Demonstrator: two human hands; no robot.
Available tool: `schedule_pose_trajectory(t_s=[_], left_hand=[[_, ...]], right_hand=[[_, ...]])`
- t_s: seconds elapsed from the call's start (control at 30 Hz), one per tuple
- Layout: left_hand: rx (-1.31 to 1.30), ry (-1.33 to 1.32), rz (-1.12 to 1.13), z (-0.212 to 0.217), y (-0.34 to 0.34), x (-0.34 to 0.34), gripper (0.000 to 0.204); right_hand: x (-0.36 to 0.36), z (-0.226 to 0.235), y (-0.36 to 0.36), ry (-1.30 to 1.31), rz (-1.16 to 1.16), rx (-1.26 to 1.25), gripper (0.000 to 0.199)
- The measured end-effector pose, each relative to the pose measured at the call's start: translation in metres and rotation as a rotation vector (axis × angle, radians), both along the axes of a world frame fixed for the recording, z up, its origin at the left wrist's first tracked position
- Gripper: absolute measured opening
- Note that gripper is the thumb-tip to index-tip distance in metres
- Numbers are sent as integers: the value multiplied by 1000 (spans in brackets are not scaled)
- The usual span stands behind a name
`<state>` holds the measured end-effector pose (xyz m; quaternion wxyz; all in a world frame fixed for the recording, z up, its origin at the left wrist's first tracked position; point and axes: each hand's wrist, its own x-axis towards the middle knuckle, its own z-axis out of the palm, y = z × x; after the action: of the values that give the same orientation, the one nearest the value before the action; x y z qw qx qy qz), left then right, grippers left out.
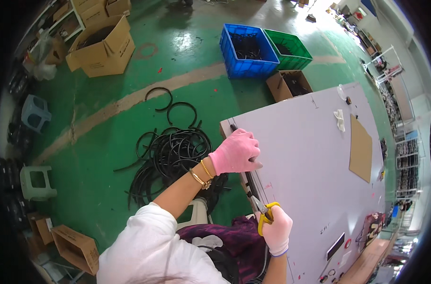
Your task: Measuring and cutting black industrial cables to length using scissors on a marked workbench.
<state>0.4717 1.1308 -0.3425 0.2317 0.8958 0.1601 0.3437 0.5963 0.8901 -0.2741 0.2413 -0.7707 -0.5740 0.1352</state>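
My left hand (237, 151), in a pink glove, is closed over a black strip (252, 185) that lies along the table's near-left edge. The strip's far end pokes out beyond the fist, and the part under my palm is hidden. In a pale pink glove, my right hand (275, 232) grips scissors (267, 217) with yellow handles. Their blades point up and left, close to the strip's lower part; whether they touch it I cannot tell. Thin lines are drawn on the white tabletop (310, 156) beside the strip.
Left of the table, a heap of black strips (177, 154) lies on the green floor. Beyond the table stand a blue crate (250, 66), a green crate (296, 57) and a cardboard box (277, 87). A cardboard sheet (361, 149) and a phone (336, 246) rest on the tabletop.
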Motion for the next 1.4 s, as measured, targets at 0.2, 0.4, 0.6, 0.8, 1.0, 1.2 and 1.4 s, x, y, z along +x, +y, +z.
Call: schedule_pose_trajectory(t_s=[0.2,0.4,0.6,0.8,1.0,1.2,1.4], left_hand=[[11,-18,28,-3,11,-3,32],[40,-122,109,-9,9,1,26],[66,-184,163,-12,9,3,23],[59,-173,175,-13,10,4,23],[71,-171,192,-14,12,6,23],[70,-171,194,-13,14,7,23],[74,-148,193,-14,14,2,22]], right_hand=[[0,2,16,63,-35,-66,32],[0,1,19,158,-81,-110,40],[4,-2,19,155,-92,-125,39],[6,-7,18,188,-121,-139,37],[3,-1,23,176,-130,-153,34],[-1,6,29,196,-149,-159,34],[-5,8,30,189,-139,-161,35]])
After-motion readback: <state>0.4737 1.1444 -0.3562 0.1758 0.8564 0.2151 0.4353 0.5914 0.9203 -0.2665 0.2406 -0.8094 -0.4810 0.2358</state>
